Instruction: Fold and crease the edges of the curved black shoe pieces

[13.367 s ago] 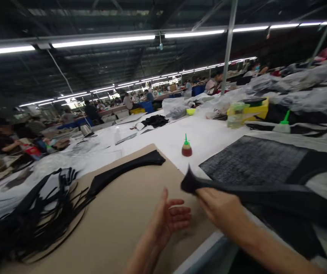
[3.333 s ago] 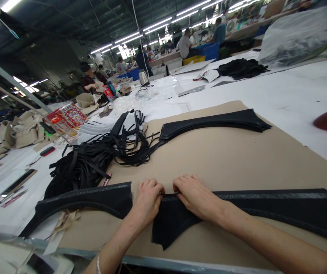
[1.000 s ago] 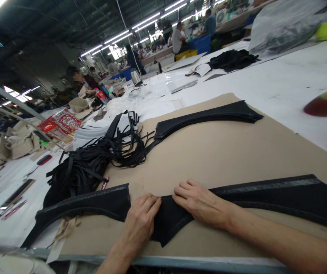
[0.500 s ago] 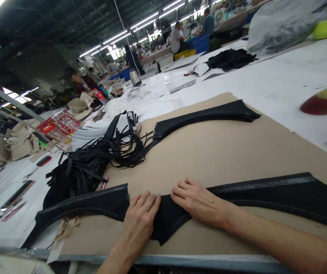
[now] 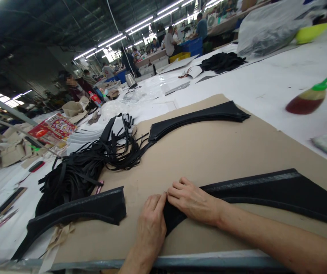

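Note:
A long curved black fabric piece (image 5: 254,187) lies along the near side of the beige sheet (image 5: 197,152), with a greyish band along its upper edge. At its left end my left hand (image 5: 152,217) is closed over the fabric, thumb side against the fingertips of my right hand (image 5: 193,199). My right hand is closed on the same piece, fingers bent and pressed together at its upper edge. The fingertips and the fabric end are partly hidden. Left of my left hand, apart from it, lies a second curved black piece (image 5: 94,207).
Farther back are a stack of black curved pieces (image 5: 192,118) and a tangle of black strips (image 5: 77,175). A bottle of red-brown liquid with a green spout (image 5: 306,101) stands at right. Pens (image 5: 5,220) lie at left. People work in the background.
My left hand has moved right, off the left black piece, and onto the end of the right one beside my right hand. A beige gap now shows between the pieces. The view has shifted slightly.

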The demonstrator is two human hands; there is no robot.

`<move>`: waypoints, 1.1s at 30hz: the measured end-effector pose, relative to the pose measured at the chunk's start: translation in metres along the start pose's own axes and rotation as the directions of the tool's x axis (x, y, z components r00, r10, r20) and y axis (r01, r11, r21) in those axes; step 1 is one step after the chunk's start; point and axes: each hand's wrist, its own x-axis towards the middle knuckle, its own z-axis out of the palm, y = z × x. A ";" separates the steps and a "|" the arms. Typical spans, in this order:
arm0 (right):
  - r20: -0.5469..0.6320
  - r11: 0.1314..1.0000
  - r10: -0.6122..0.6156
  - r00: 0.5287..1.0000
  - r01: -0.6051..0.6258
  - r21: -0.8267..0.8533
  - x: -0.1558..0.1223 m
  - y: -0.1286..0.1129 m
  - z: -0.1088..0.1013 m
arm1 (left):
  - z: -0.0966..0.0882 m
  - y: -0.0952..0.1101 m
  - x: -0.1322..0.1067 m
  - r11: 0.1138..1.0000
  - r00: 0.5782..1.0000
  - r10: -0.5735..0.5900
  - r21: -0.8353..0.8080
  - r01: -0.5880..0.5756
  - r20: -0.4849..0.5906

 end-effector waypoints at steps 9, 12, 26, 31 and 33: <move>-0.023 0.998 -0.052 0.998 0.051 -0.038 -0.027 0.028 -0.010 | -0.001 -0.001 -0.005 0.998 0.999 0.045 0.045 -0.046 0.031; -0.013 0.997 -0.058 0.998 0.058 -0.046 -0.035 0.033 -0.013 | -0.001 0.000 -0.004 0.994 0.997 0.055 0.089 -0.059 0.044; 0.017 1.000 -0.022 1.000 0.022 -0.016 -0.052 0.035 -0.021 | -0.001 0.001 -0.001 0.971 0.993 0.096 0.213 -0.109 0.072; 0.022 1.000 -0.026 0.999 0.026 -0.012 -0.059 0.039 -0.023 | 0.003 -0.003 0.002 0.971 0.983 0.164 0.165 -0.175 0.078; 0.030 1.000 -0.018 0.999 0.019 -0.016 -0.062 0.040 -0.024 | 0.003 -0.002 0.006 0.971 0.976 0.189 0.130 -0.202 0.103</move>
